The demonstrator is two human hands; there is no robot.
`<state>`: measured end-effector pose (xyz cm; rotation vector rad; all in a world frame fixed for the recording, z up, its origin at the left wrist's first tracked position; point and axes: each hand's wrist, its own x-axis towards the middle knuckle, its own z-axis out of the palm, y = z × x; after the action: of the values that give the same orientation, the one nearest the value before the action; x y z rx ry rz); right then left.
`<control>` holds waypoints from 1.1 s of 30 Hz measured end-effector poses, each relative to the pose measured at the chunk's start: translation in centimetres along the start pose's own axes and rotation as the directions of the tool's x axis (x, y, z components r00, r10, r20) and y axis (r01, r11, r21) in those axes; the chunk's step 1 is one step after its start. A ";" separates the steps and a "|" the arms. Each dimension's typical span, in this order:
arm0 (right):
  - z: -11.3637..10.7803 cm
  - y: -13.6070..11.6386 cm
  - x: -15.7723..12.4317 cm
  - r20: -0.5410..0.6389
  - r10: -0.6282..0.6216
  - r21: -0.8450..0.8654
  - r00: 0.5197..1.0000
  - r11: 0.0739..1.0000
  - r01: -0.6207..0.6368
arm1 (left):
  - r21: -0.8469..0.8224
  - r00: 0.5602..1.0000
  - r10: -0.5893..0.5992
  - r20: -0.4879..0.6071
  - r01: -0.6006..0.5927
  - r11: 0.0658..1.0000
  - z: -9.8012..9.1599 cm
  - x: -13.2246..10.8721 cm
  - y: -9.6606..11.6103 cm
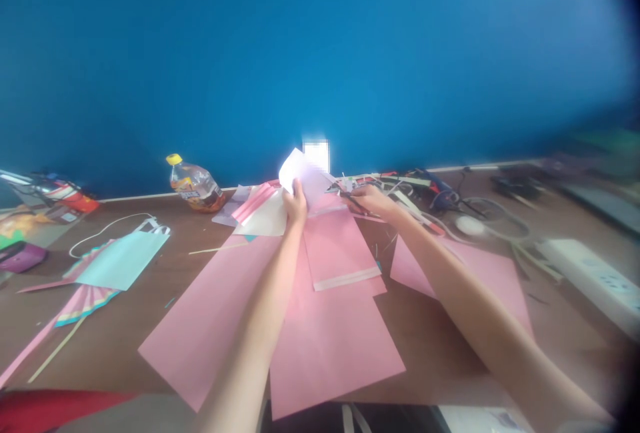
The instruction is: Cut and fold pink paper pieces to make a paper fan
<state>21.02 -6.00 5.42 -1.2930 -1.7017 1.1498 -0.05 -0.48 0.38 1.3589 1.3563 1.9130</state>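
Note:
My left hand (pixel 295 205) is closed on a pale lilac sheet of paper (pixel 311 183), thumb on its near face, held up above the table. My right hand (pixel 374 200) is closed around the dark handles of a pair of scissors (pixel 352 199). The thin blades point left at the paper's right edge; whether they touch it is blurred. Below both hands lies a pink paper piece (pixel 340 243) with a pale strip along its near edge. It rests on larger pink sheets (pixel 330 353). Left of my left hand are a cream paper (pixel 267 216) and a pink pleated strip (pixel 255 201).
A yellow-capped bottle (pixel 195 186) leans at the back left. Further left lies a light blue paper bag (pixel 125 259) with a pleated pink fan (pixel 90 303). Paper scraps and cables (pixel 493 213) crowd the back right, near a white power strip (pixel 595 279). Behind rises a blue wall (pixel 320 53).

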 end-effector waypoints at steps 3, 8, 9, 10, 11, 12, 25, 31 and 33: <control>0.0 0.5 0.2 -0.013 -0.017 -0.001 1.000 1.000 0.017 | -0.004 1.000 -0.028 -0.001 0.028 1.000 0.0 0.0 0.0; 0.0 0.7 0.4 -0.044 -0.038 -0.001 0.998 0.999 0.038 | 0.008 0.996 -0.081 -0.026 0.081 0.997 0.1 0.3 -0.3; 0.0 0.8 0.4 -0.044 -0.036 -0.002 0.998 0.999 0.036 | 0.009 0.996 -0.085 -0.028 0.086 0.996 0.2 0.3 -0.4; 0.0 0.8 0.4 -0.043 -0.034 -0.005 0.999 0.999 0.034 | 0.007 0.996 -0.088 -0.029 0.088 0.996 0.2 0.3 -0.5; -0.1 0.8 0.4 -0.045 -0.032 -0.013 0.998 0.999 0.032 | 0.006 0.995 -0.091 -0.032 0.091 0.996 0.2 0.4 -0.6; -0.1 0.9 0.4 -0.049 -0.031 -0.026 0.998 0.999 0.030 | 0.006 0.995 -0.094 -0.036 0.094 0.996 0.3 0.4 -0.7; 0.3 1.0 0.5 -0.049 -0.064 -0.016 0.997 0.998 0.063 | 0.013 0.992 -0.112 -0.051 0.113 0.994 0.4 0.5 -0.9; 0.3 0.7 0.4 -0.073 -0.062 -0.052 0.995 0.997 0.058 | 0.006 0.993 -0.107 -0.044 0.108 0.994 0.3 0.4 -0.9; 0.1 0.8 0.5 -0.072 -0.065 -0.057 0.995 0.997 0.061 | -0.002 0.995 -0.089 -0.038 0.089 0.996 0.3 0.4 -0.7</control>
<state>21.06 -5.50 4.63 -1.2903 -1.7176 1.0133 -0.10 0.26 -0.07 1.2469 1.4106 1.8888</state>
